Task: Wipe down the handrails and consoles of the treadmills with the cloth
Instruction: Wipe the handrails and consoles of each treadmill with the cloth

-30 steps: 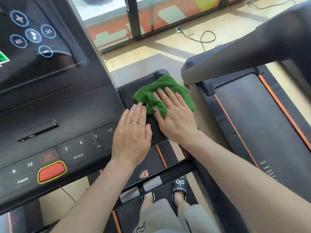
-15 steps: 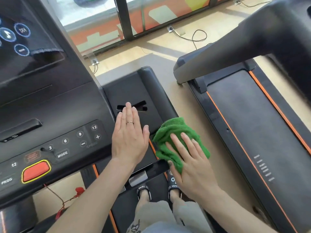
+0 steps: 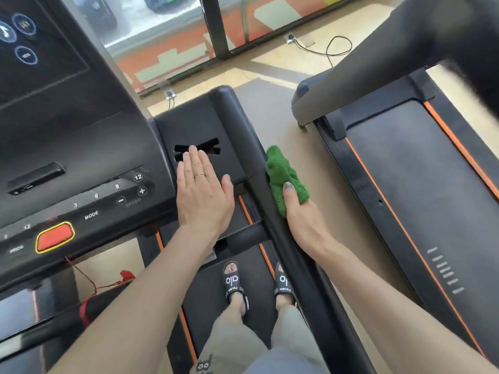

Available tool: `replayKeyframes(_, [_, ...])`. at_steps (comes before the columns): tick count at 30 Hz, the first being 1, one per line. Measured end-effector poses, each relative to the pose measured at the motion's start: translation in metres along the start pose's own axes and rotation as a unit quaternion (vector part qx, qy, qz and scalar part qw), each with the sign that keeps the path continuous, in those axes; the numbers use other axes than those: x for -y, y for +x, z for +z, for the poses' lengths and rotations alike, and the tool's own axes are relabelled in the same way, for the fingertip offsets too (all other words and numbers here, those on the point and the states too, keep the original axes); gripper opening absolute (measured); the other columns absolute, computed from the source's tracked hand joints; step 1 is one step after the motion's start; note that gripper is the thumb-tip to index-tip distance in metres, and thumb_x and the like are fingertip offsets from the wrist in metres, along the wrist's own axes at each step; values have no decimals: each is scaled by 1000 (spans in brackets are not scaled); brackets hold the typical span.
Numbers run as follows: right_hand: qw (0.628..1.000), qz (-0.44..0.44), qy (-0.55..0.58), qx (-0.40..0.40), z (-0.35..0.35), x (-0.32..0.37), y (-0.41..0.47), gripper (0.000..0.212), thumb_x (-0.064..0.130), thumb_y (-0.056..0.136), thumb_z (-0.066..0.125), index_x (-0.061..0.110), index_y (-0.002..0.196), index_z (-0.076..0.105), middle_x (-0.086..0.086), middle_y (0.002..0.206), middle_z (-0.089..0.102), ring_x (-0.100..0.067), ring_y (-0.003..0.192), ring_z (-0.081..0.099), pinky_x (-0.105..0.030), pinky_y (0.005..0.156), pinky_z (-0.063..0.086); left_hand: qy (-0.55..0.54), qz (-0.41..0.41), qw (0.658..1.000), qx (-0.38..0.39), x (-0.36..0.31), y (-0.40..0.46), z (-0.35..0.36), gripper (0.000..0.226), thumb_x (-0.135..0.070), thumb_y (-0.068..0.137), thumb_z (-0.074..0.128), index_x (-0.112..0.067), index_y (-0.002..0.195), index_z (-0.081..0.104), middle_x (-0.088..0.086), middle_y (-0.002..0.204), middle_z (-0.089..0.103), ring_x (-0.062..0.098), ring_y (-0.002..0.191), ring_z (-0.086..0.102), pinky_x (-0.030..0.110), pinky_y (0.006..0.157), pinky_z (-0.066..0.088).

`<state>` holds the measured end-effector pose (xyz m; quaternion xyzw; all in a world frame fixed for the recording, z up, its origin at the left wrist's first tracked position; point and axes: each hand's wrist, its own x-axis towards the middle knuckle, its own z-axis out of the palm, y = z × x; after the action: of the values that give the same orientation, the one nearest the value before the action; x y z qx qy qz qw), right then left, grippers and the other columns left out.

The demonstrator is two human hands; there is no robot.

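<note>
On the outer side of the treadmill's right handrail [image 3: 272, 209], our right hand [image 3: 302, 220] grips the green cloth [image 3: 283, 174]; our left hand [image 3: 202, 195] lies flat, fingers straight, on the console [image 3: 199, 122].

Ringed left hand [image 3: 201, 190], black slides [image 3: 233, 286], grey trousers [image 3: 235, 344]

Sunlight falls across a pale tan smooth floor [image 3: 302, 136] below a dark-framed glass wall [image 3: 216, 25], where a black looping cable [image 3: 330, 51] lies.
</note>
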<state>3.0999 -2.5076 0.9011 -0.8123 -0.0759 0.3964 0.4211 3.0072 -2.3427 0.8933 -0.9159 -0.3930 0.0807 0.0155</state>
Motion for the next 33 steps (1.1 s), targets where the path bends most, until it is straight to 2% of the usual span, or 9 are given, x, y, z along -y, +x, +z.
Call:
replayKeyframes(4, [997, 72, 27, -16, -18, -60, -66, 52, 59, 101, 38, 20, 97, 71, 8, 84, 70, -11, 84, 65, -26, 72, 44, -18, 38, 999, 16, -18, -30, -1, 73, -46, 106, 15, 2, 158, -1, 20, 167, -7, 29, 156, -6, 42, 127, -2])
replayKeyframes(7, [994, 96, 25, -37, -30, -87, -118, 61, 62, 95, 37, 11, 71, 62, 11, 59, 59, -9, 56, 54, -21, 57, 37, -46, 109, 993, -24, -20, -58, 6, 62, -36, 107, 24, 2, 157, 20, 20, 167, 13, 30, 155, 12, 44, 127, 9])
replayKeyframes(11, [994, 84, 25, -62, -28, -98, -130, 39, 52, 102, 39, 24, 98, 67, 6, 101, 71, -19, 99, 63, -30, 82, 41, -81, 184, 978, -56, -1, -87, 33, 44, -32, 105, 29, -6, 124, 61, 13, 128, 60, 33, 121, 56, 47, 108, 40])
replayKeyframes(13, [996, 55, 13, -66, -21, -78, -116, 34, 51, 104, 37, 31, 113, 63, 4, 114, 68, -21, 111, 59, -27, 89, 36, -61, 172, 983, -15, 6, -92, 41, 58, -41, 106, 8, -13, 100, 59, 6, 95, 62, 33, 89, 64, 44, 73, 47])
replayKeyframes(15, [997, 24, 3, -70, -10, -54, -86, 44, 49, 106, 36, 25, 131, 61, -5, 129, 64, -24, 124, 55, -22, 91, 32, -76, 144, 987, -3, 9, -92, 43, 48, -46, 103, 11, -19, 88, 47, 1, 79, 61, 32, 72, 65, 36, 54, 37])
replayKeyframes(21, [982, -92, -120, -113, 21, -21, -27, 52, 55, 102, 37, 28, 145, 46, -6, 138, 61, -30, 128, 54, -36, 103, 39, -91, 146, 985, -7, 10, -88, 47, 35, -47, 105, 21, -22, 91, 41, 4, 87, 66, 38, 79, 68, 37, 58, 35])
replayKeyframes(23, [957, -185, -185, -123, 20, -46, -52, 51, 48, 101, 46, 33, 150, 42, -2, 147, 53, -26, 133, 49, -38, 108, 39, -75, 161, 984, -19, 12, -89, 48, 32, -40, 108, 24, -21, 100, 48, 5, 90, 66, 39, 80, 68, 38, 59, 36])
replayKeyframes(26, [847, -313, -404, -147, 11, -103, -102, 53, 40, 100, 48, 31, 151, 45, -8, 161, 35, -36, 142, 37, -43, 116, 34, -96, 170, 980, -21, 13, -89, 48, 24, -33, 109, 27, -22, 97, 45, 7, 90, 66, 41, 79, 67, 38, 60, 37])
replayKeyframes(33, [728, -400, -553, -68, -11, -111, -102, 51, 40, 99, 49, 26, 148, 50, -5, 162, 33, -41, 148, 28, -53, 118, 29, -122, 155, 980, -34, 10, -89, 48, 39, -43, 100, 7, -22, 87, 37, 5, 82, 67, 39, 75, 67, 37, 58, 34])
